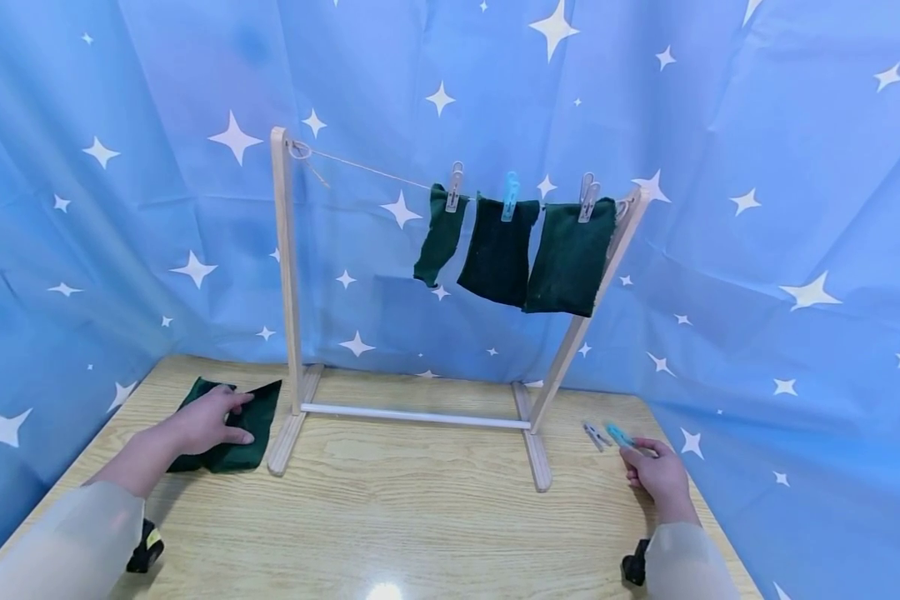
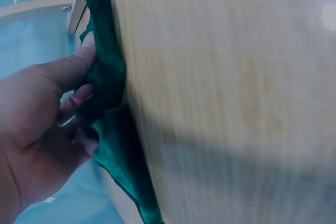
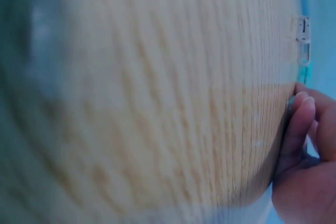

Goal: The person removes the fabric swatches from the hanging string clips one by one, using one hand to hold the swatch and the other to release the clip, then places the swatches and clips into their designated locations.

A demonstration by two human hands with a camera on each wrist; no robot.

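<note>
Blue star-printed fabric backs a pale wood-grain worktop (image 1: 420,508) bearing a small wooden drying rack (image 1: 288,283), its string line holding three dark green cloth pieces (image 1: 502,254) under clips. Left hand (image 1: 206,421) lies on a folded dark green cloth (image 1: 258,417) near the worktop's left edge, fingers (image 2: 79,66) curling into its folds. Right hand (image 1: 656,471) pinches a turquoise plastic clothespin (image 1: 618,435) beside a grey clothespin (image 1: 592,433). Risks: the bunched cloth may unfold or slip off the edge; the pinched clothespin could knock its neighbour away.
</note>
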